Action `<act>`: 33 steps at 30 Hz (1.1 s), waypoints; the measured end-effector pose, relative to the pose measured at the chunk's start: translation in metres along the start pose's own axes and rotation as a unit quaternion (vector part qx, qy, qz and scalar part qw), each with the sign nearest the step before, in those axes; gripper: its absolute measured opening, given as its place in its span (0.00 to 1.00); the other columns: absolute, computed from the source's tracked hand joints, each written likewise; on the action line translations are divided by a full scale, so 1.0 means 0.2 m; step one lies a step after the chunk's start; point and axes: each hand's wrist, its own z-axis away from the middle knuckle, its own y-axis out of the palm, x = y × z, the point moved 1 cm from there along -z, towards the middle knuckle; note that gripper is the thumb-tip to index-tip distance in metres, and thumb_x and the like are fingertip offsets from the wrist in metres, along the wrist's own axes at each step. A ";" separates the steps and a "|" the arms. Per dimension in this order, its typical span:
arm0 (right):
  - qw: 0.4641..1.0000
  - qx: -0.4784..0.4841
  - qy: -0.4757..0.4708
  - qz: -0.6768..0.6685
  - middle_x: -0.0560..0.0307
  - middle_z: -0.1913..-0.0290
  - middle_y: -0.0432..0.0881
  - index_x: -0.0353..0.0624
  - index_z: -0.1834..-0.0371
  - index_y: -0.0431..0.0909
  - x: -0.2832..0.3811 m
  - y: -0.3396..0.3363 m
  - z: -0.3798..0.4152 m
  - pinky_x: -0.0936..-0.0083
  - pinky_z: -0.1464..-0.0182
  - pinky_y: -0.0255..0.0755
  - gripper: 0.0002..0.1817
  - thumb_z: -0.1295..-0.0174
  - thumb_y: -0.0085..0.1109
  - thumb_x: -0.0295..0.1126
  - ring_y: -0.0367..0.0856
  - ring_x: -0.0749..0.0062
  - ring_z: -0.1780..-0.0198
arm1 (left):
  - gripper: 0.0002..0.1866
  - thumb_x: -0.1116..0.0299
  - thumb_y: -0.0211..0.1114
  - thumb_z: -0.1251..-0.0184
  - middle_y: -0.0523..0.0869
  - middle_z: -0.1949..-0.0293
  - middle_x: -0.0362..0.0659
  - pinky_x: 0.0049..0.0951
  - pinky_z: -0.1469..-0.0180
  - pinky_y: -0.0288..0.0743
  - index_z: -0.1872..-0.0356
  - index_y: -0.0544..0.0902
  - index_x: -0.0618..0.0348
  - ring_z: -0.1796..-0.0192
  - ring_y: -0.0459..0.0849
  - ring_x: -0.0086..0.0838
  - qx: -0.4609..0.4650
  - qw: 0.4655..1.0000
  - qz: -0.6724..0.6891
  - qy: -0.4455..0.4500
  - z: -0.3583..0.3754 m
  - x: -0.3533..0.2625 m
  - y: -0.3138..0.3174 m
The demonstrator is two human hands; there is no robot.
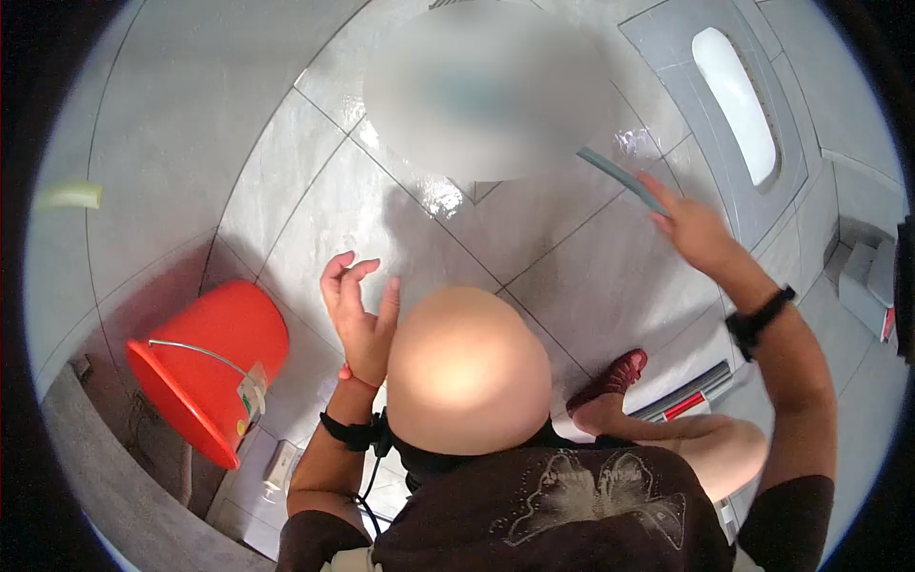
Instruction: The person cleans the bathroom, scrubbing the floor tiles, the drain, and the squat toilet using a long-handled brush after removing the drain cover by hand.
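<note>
My right hand [691, 226] is closed around the end of a thin grey-green rod [620, 175], at the right of the view. The rod slants up and left, and its far end runs into a large blurred patch. What lies under that patch cannot be made out. My left hand [362, 310] is raised beside my bare knee [467, 372], fingers apart and slightly curled, holding nothing. Grey floor tiles [419, 257] with wet, shiny spots lie beneath both hands.
On the left a red bucket [214, 357] with a metal handle leans near a grey ledge [105, 467]. A white squat toilet [734, 105] is set into the floor at upper right. My foot in a dark red shoe [610, 379] stands beside a red and grey object [686, 402].
</note>
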 end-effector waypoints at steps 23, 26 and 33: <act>0.998 -0.025 -0.048 -0.016 0.38 0.57 0.79 0.56 0.31 0.52 0.10 0.08 -0.07 0.56 0.56 0.71 0.29 0.35 0.47 0.37 0.78 0.43 0.57 | 0.12 0.74 0.63 0.44 0.70 0.49 0.50 0.38 0.40 0.61 0.57 0.77 0.59 0.44 0.69 0.42 -0.068 0.997 0.032 -0.037 0.18 -0.09 -0.05; 0.996 -0.022 -0.083 -0.028 0.37 0.52 0.77 0.56 0.31 0.52 -0.14 0.12 0.12 0.57 0.53 0.72 0.28 0.34 0.45 0.38 0.78 0.45 0.54 | 0.12 0.75 0.63 0.44 0.70 0.48 0.49 0.38 0.40 0.61 0.57 0.77 0.58 0.43 0.68 0.40 -0.068 0.997 0.025 -0.041 0.21 -0.04 -0.07; 0.991 -0.052 -0.119 -0.033 0.38 0.58 0.79 0.55 0.31 0.53 -0.08 0.19 0.04 0.55 0.54 0.72 0.27 0.34 0.45 0.39 0.78 0.43 0.56 | 0.13 0.74 0.62 0.43 0.69 0.46 0.49 0.40 0.40 0.61 0.56 0.77 0.58 0.43 0.68 0.41 -0.098 0.993 0.030 -0.064 0.22 -0.01 -0.09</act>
